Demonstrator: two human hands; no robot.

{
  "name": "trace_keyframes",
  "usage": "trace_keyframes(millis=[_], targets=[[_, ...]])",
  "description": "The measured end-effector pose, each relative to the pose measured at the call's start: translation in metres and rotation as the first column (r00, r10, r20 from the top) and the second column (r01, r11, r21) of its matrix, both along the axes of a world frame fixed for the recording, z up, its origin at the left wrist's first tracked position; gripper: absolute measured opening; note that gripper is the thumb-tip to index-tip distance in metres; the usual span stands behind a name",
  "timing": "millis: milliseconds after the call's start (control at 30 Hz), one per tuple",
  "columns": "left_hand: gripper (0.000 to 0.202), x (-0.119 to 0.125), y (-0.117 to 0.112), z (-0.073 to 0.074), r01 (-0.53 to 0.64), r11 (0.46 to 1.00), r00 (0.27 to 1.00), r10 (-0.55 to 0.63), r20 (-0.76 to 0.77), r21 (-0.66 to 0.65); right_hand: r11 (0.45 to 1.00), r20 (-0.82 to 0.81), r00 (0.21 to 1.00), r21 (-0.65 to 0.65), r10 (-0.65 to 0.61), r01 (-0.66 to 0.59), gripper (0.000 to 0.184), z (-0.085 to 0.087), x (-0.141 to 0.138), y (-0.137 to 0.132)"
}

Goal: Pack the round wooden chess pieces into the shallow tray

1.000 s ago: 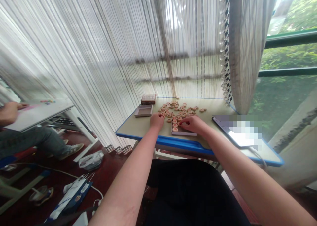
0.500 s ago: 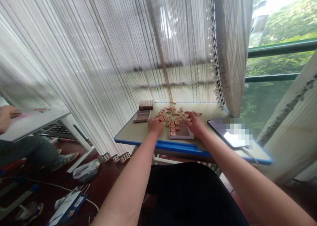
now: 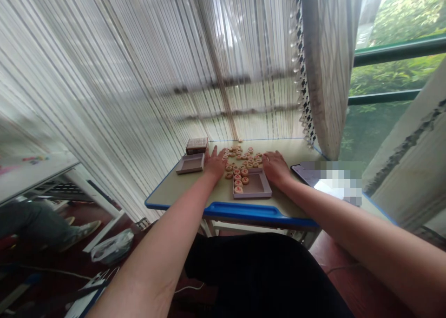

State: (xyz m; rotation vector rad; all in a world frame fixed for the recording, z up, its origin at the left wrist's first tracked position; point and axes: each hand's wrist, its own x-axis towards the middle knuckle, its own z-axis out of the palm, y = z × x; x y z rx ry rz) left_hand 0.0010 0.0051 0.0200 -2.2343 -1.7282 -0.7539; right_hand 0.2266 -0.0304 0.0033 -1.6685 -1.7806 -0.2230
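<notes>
Several round wooden chess pieces (image 3: 244, 154) with red characters lie scattered on a small beige desk (image 3: 181, 190) with a blue rim. A shallow grey box tray (image 3: 259, 188) near the front edge has a few pieces in its left part. My left hand (image 3: 213, 162) lies flat, fingers spread, at the left edge of the scattered pieces. My right hand (image 3: 275, 165) rests palm down at the right of the pile, just beyond the tray's far right corner; its fingers are curved over the pieces.
A second shallow tray (image 3: 190, 163) and a brown box (image 3: 197, 145) sit at the desk's far left. A tablet (image 3: 313, 176) lies at the right. String curtains hang behind. Another person's leg (image 3: 38, 222) and a white table (image 3: 35, 171) are at the left, a plastic bag (image 3: 111, 246) on the floor.
My left hand opened and slid forward to the left side of the pile. My right hand left the tray and moved to the pile's right side. The view shifted.
</notes>
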Motion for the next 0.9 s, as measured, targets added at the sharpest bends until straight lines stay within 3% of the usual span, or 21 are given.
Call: trace_keyframes(millis=[67,133,267,367,433,500,667,767,900], targets=[[0.048,-0.001,0.022,0.008,0.035,0.999,0.999,-0.034,-0.031,0.041,0.988,0.018,0.998,0.141,0.053,-0.055,0.036,0.006,0.000,0.006],[0.049,0.002,0.045,0.014,0.089,0.994,0.996,-0.088,-0.021,0.055,0.983,-0.027,0.997,0.170,0.073,-0.068,0.036,0.008,0.003,0.016],[0.046,0.013,0.081,0.015,0.230,0.969,0.972,-0.223,0.073,-0.095,0.996,-0.128,0.988,0.020,0.086,-0.084,0.040,0.001,0.014,0.034],[0.046,0.015,0.096,0.008,0.279,0.933,0.960,-0.262,0.099,-0.229,0.965,-0.021,0.972,-0.114,0.236,-0.236,0.041,-0.003,0.014,0.034],[0.043,0.014,0.100,0.002,0.342,0.896,0.938,-0.345,0.041,-0.285,0.945,0.016,0.957,-0.164,0.291,-0.285,0.040,-0.001,0.011,0.031],[0.043,0.012,0.101,-0.003,0.345,0.886,0.935,-0.354,0.029,-0.311,0.944,0.033,0.957,-0.178,0.288,-0.278,0.045,0.004,0.007,0.028],[0.056,0.015,0.099,-0.008,0.289,0.923,0.956,-0.291,0.028,-0.253,0.965,0.001,0.979,-0.170,0.204,-0.201,0.054,0.007,0.007,0.033],[0.053,0.022,0.100,-0.007,0.260,0.933,0.964,-0.267,0.003,-0.249,0.946,-0.051,0.958,-0.152,0.281,-0.286,0.052,0.001,0.006,0.036],[0.047,0.027,0.097,-0.003,0.285,0.885,0.947,-0.320,-0.036,-0.368,0.912,-0.128,0.933,-0.202,0.337,-0.357,0.053,-0.002,0.005,0.037]])
